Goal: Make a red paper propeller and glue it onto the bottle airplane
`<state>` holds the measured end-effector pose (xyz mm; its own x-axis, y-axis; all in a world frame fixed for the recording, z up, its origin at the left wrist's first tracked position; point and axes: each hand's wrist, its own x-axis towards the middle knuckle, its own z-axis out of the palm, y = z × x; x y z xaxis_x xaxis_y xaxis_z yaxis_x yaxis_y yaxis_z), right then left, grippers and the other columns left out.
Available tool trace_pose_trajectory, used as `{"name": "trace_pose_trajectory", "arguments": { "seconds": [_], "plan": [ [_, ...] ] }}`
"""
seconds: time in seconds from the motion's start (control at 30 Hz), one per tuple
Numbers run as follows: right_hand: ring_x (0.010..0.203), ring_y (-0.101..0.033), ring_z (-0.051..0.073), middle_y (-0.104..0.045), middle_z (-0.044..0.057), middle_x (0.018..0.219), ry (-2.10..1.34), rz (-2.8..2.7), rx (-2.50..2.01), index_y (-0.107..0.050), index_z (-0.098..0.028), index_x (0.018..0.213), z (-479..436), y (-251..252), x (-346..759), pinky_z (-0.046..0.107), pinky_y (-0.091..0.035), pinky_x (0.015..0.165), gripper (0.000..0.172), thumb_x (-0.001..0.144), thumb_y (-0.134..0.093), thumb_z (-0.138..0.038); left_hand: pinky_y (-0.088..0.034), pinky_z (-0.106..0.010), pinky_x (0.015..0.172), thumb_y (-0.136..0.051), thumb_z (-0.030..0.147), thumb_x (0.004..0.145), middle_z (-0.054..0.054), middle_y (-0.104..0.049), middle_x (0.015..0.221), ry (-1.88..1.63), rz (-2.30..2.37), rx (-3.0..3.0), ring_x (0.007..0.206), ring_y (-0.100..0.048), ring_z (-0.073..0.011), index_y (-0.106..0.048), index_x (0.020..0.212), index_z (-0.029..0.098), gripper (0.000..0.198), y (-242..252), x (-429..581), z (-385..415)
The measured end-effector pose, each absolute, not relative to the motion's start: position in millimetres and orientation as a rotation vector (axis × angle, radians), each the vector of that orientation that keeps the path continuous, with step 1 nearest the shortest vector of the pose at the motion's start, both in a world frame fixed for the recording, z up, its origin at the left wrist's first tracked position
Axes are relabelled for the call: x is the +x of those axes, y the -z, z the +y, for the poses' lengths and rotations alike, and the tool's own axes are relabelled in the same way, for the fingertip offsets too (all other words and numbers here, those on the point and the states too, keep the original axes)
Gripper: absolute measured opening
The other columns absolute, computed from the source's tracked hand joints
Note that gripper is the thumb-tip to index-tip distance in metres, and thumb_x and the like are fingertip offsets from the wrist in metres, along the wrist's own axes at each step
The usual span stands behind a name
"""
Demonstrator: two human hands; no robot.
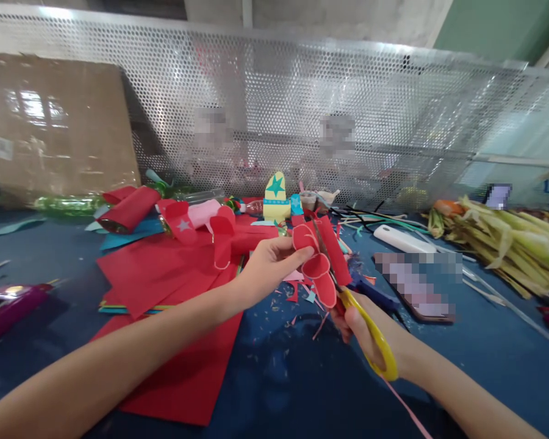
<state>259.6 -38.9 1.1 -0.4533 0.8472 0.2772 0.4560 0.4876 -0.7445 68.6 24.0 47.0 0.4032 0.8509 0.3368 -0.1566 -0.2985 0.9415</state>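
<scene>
My left hand (274, 265) pinches a red paper cutout (318, 266) with rounded, pale-edged lobes. Yellow-handled scissors (370, 332) are in my right hand (361, 326), its fingers through the loops. Their blades point up and away, lying along the cutout's right side, beside a strip of red paper (336, 250). Whether the strip is still joined to the cutout I cannot tell. Red paper sheets (183, 360) lie under and left of my left forearm. Small paper scraps (295, 291) are scattered on the blue table below my hands.
Red paper rolls (130, 209) and a yellow paper piece with a star (275, 198) stand farther back. On the right are a phone (414, 286), a white tool (405, 239) and corn husks (498, 235). A purple glue gun (16, 308) lies left. A perforated metal panel (274, 91) borders the back.
</scene>
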Motion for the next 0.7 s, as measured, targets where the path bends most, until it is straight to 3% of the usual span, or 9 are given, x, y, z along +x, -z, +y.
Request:
{"name": "trace_pose_trajectory", "arguments": {
  "seconds": [0.17,0.33,0.7],
  "plan": [
    [0.059,-0.044,0.014,-0.048,0.001,0.073,-0.727,-2.107,-1.052,-0.04,-0.022,0.078,-40.4,-2.2,258.2,0.027,-0.041,0.053,0.048,0.091,-0.018,-0.063,-0.051,-0.024,0.067,-0.069,0.034,0.076,-0.003,-0.072,0.077,-1.143,0.616,1.557,0.071,-0.064,-0.0139,-0.071,0.074,0.016,0.018,-44.4,69.4,24.2],
    [0.062,-0.045,0.015,-0.05,0.002,0.074,-0.686,-2.114,-1.041,-0.041,-0.021,0.083,-43.6,-7.7,257.8,0.028,-0.042,0.057,0.044,0.093,-0.02,-0.059,-0.052,-0.026,0.07,-0.068,0.037,0.076,-0.004,-0.073,0.084,-1.142,0.649,1.582,0.076,-0.066,-0.0157,-0.071,0.08,0.016,0.021,-43.8,68.7,23.7],
    [0.054,-0.037,0.013,-0.042,-0.001,0.065,-0.786,-2.052,-1.012,-0.037,-0.022,0.073,-40.0,-5.9,257.1,0.026,-0.038,0.05,0.048,0.09,-0.022,-0.065,-0.052,-0.028,0.074,-0.067,0.039,0.077,-0.006,-0.072,0.087,-1.126,0.66,1.621,0.081,-0.066,-0.0182,-0.071,0.086,0.015,0.026,-44.9,68.3,22.8]
  ]
}}
